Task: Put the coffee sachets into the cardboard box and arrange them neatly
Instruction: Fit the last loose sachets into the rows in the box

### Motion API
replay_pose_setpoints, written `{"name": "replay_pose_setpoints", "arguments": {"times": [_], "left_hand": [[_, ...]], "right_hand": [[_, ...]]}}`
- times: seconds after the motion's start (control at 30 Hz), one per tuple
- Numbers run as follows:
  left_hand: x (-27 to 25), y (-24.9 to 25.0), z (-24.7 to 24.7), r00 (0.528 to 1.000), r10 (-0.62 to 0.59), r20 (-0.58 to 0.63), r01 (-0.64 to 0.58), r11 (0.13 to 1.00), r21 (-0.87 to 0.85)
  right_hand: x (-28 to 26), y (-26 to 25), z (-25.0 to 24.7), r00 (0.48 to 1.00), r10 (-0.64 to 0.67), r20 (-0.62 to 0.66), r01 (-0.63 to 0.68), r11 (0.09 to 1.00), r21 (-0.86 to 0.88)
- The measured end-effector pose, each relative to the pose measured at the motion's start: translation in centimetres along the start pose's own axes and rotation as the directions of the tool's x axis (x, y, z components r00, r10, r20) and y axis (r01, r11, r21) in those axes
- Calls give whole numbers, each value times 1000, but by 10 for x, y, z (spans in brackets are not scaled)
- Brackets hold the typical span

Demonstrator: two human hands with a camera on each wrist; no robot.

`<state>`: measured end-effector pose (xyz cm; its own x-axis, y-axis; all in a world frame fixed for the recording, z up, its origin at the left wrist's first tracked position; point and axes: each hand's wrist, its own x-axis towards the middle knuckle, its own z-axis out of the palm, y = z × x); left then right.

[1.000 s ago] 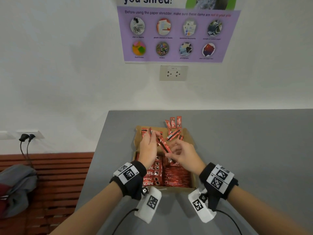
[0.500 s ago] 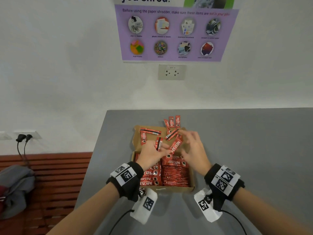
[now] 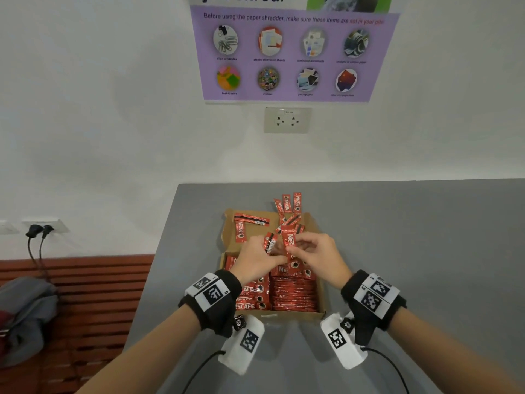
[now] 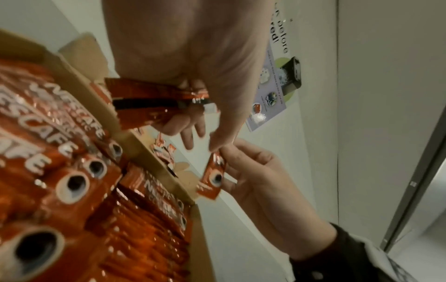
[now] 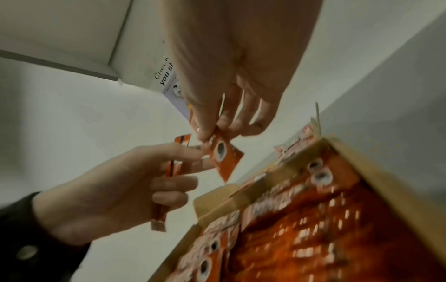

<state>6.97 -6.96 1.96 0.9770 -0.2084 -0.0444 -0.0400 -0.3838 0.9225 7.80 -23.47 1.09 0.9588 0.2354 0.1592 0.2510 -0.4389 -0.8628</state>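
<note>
The cardboard box (image 3: 295, 315) lies on the grey table, its near half packed with rows of red coffee sachets (image 3: 292, 294). Above its middle, my left hand (image 3: 267, 248) grips a small bundle of sachets (image 3: 270, 242). My right hand (image 3: 298, 248) pinches one sachet (image 3: 290, 242) and holds it against the left fingers. In the left wrist view the left hand (image 4: 193, 122) clasps the bundle (image 4: 149, 103), and the right hand (image 4: 231, 152) pinches the single sachet (image 4: 212, 177). The right wrist view shows that same sachet (image 5: 222, 156) beside the bundle (image 5: 172, 167).
Loose sachets lie on the box's far flap (image 3: 251, 218) and on the table just beyond it (image 3: 287, 203). The table's left edge (image 3: 153, 280) drops to a slatted bench (image 3: 93, 294) holding a grey bag. A wall with a socket and a poster rises behind.
The right hand reached out to the loose sachets on the far flap, then came back with one sachet to the left hand. The left hand kept its bundle over the box.
</note>
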Motion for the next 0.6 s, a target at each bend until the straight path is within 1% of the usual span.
{"name": "replay_pose_setpoints", "arguments": {"times": [0.03, 0.07, 0.1, 0.13, 0.2, 0.27, 0.33, 0.4, 0.43, 0.5, 0.6], "left_hand": [[0, 2, -3, 999, 11, -39, -11, 1000, -5], [0, 4, -5, 997, 28, -77, -31, 999, -27], [1, 5, -7, 995, 52, -88, -56, 997, -43], [1, 8, -9, 995, 78, -65, -80, 996, -26], [1, 9, -10, 996, 92, 19, -94, 991, 98], [3, 5, -8, 996, 82, 20, -84, 977, 197], [5, -1, -6, 998, 45, -48, -34, 975, 219], [4, -7, -5, 992, 8, -127, 17, 980, 199], [4, -10, -4, 989, -1, -145, 28, 982, 184], [3, -14, -3, 993, -6, -118, 27, 984, 174], [4, -19, 0, 999, -37, -11, 39, 973, 227]], "right_hand": [[2, 0, -4, 999, 15, 52, -14, 1000, -23], [4, 0, -8, 992, 33, 118, -24, 997, -79], [6, -1, -12, 982, 47, 182, -19, 988, -151], [7, 0, -14, 972, 58, 230, -8, 977, -213], [8, 0, -15, 952, 73, 296, 12, 961, -277], [6, 0, -14, 939, 91, 333, 10, 957, -289], [4, 5, -14, 941, 132, 312, -37, 955, -293], [1, 10, -16, 946, 176, 271, -86, 945, -315], [-1, 12, -17, 950, 185, 251, -101, 945, -312], [-4, 16, -22, 959, 187, 213, -122, 951, -285], [-6, 21, -27, 965, 198, 173, -148, 953, -266]]}}
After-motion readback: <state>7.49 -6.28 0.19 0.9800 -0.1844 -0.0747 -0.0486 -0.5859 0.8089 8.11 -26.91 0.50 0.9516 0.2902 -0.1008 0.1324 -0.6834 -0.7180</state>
